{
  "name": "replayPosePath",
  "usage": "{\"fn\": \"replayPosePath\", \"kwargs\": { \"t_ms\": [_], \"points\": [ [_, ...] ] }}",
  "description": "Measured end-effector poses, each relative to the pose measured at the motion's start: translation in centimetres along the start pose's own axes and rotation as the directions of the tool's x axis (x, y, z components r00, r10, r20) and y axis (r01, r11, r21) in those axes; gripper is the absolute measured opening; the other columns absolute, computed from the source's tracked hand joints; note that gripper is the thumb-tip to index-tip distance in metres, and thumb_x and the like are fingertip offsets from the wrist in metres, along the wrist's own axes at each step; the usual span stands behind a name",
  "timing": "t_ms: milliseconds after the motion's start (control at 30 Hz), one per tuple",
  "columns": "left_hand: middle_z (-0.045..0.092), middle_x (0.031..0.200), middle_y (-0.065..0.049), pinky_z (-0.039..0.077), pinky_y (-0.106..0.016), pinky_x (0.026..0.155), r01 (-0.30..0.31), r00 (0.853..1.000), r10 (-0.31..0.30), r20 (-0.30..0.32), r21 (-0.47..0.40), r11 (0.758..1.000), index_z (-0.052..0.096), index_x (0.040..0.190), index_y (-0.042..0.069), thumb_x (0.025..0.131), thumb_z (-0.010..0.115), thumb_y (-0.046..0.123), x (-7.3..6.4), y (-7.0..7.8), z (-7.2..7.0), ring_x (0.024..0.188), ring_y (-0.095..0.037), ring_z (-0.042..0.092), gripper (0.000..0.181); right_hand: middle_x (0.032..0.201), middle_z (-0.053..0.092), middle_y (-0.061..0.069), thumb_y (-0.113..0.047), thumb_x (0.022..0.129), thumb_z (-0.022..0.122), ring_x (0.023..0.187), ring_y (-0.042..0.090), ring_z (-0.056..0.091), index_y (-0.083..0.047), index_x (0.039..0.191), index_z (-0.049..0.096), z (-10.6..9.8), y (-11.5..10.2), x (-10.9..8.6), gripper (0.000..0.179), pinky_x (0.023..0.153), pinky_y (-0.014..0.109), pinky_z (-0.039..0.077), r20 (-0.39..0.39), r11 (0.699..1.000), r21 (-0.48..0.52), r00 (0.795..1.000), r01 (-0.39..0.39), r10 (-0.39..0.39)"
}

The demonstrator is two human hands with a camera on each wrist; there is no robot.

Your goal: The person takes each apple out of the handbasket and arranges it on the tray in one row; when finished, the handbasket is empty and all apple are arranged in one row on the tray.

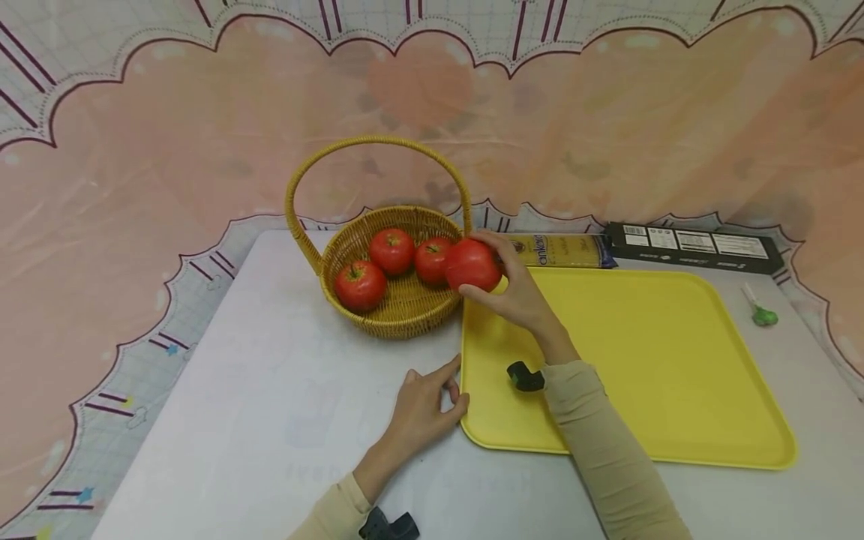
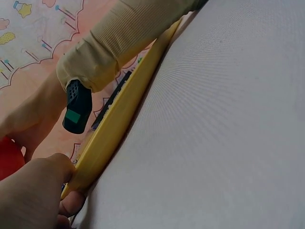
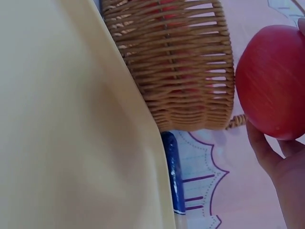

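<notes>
My right hand (image 1: 516, 289) grips a red apple (image 1: 472, 264) between thumb and fingers, over the right rim of a wicker basket (image 1: 398, 326). In the right wrist view, the held apple (image 3: 274, 81) appears above the rim of the basket (image 3: 176, 71). Three other red apples (image 1: 361, 286) lie inside, below the arched handle. At the left edge of a yellow tray (image 1: 628, 360), my left hand (image 1: 421, 401) pinches the rim. The left wrist view shows its thumb (image 2: 59, 164) against the tray edge (image 2: 109, 129), with a fingertip lower down.
Behind the tray lies a yellow packet (image 1: 560, 251) with blue ends, partly hidden by my right hand. A long black box (image 1: 695, 249) lies to its right. A small green lollipop (image 1: 765, 316) rests right of the tray. Patterned cloth (image 1: 202, 165) hangs behind the white table (image 1: 256, 405).
</notes>
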State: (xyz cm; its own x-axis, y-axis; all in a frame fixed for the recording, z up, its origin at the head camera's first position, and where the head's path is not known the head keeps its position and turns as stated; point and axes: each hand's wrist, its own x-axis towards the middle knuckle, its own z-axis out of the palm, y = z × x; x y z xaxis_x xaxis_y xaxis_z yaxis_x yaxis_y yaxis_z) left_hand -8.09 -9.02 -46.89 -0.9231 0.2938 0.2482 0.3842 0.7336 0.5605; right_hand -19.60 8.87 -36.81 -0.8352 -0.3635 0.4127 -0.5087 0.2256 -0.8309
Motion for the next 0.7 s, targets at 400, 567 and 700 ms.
{"fn": "replayPosePath", "kwargs": {
  "t_ms": [400, 567, 700],
  "points": [
    [0.055, 0.068, 0.021, 0.024, -0.021, 0.066, 0.000, 1.000, 0.000, 0.003, -0.007, 1.000, 0.056, 0.132, 0.010, 0.082, 0.066, 0.027, 0.0, 0.0, 0.0, 0.042, 0.005, 0.025, 0.054, 0.143, 0.034, 0.012, -0.010, 0.080, 0.072, 0.126, 0.032, 0.042, -0.011, 0.132, 0.050, -1.2, -0.3, -0.3, 0.056, 0.099, 0.054, 0.041, 0.061, 0.994, -0.103, 0.997, -0.037, 0.043],
    [0.055, 0.069, 0.022, 0.024, -0.021, 0.066, 0.007, 1.000, -0.007, 0.015, -0.012, 1.000, 0.056, 0.132, 0.011, 0.082, 0.065, 0.027, -0.1, 0.0, -0.1, 0.042, 0.005, 0.025, 0.054, 0.144, 0.034, 0.010, -0.014, 0.081, 0.072, 0.127, 0.034, 0.041, -0.012, 0.133, 0.050, -1.6, 0.0, -0.2, 0.057, 0.099, 0.056, 0.040, 0.088, 0.985, -0.151, 0.992, -0.080, 0.094],
    [0.055, 0.069, 0.022, 0.024, -0.021, 0.067, 0.014, 1.000, -0.014, 0.012, -0.013, 1.000, 0.055, 0.133, 0.011, 0.082, 0.066, 0.027, -0.2, 0.0, -0.1, 0.042, 0.005, 0.026, 0.054, 0.144, 0.033, 0.008, -0.017, 0.081, 0.073, 0.127, 0.033, 0.040, -0.016, 0.135, 0.049, -1.9, 1.5, 0.0, 0.059, 0.100, 0.057, 0.039, 0.108, 0.980, -0.173, 0.987, -0.102, 0.122]
  ]
}}
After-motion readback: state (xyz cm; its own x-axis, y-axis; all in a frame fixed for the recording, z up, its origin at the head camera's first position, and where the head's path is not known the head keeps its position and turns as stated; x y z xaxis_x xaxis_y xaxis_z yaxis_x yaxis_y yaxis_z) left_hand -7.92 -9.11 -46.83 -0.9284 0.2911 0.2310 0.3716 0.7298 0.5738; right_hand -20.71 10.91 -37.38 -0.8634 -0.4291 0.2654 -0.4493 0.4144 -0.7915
